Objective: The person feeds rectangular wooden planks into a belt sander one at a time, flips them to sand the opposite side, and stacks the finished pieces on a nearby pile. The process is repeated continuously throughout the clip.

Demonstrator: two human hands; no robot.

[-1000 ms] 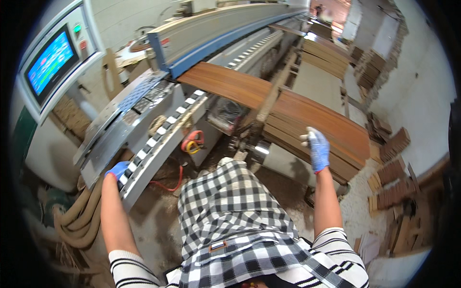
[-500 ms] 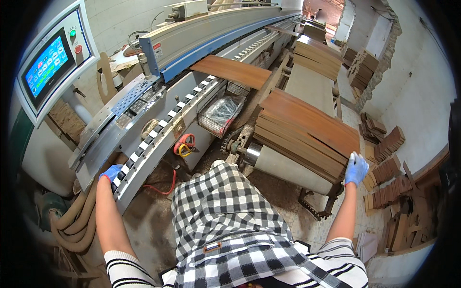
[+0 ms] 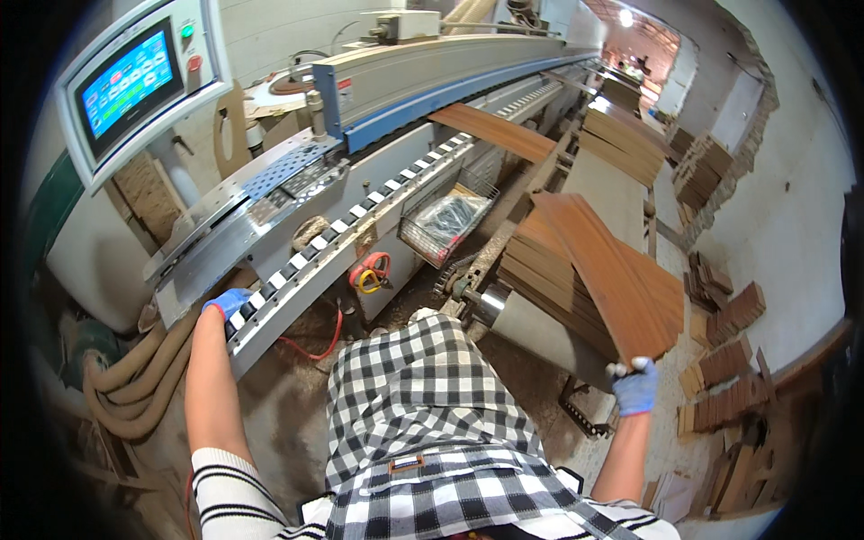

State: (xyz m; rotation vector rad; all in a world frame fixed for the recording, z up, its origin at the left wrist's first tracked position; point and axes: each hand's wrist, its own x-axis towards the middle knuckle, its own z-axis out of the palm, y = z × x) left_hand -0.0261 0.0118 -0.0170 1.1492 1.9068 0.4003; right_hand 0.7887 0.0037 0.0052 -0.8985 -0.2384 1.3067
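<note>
The right hand [image 3: 634, 389] grips the near end of the skewed wood-grain panel [image 3: 605, 277], best kept flat above the panel stack [image 3: 540, 274]; the left hand's [image 3: 230, 303] grip I cannot tell.

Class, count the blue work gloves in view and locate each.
2: the left glove, partly hidden at the near end of the roller rail; the right glove, on the near end of the slanted wood-grain panel.

Stacked boards [image 3: 556, 273] lie on the conveyor [image 3: 540, 335] — right of the basket [image 3: 474, 228] and control panel [image 3: 130, 85].
</note>
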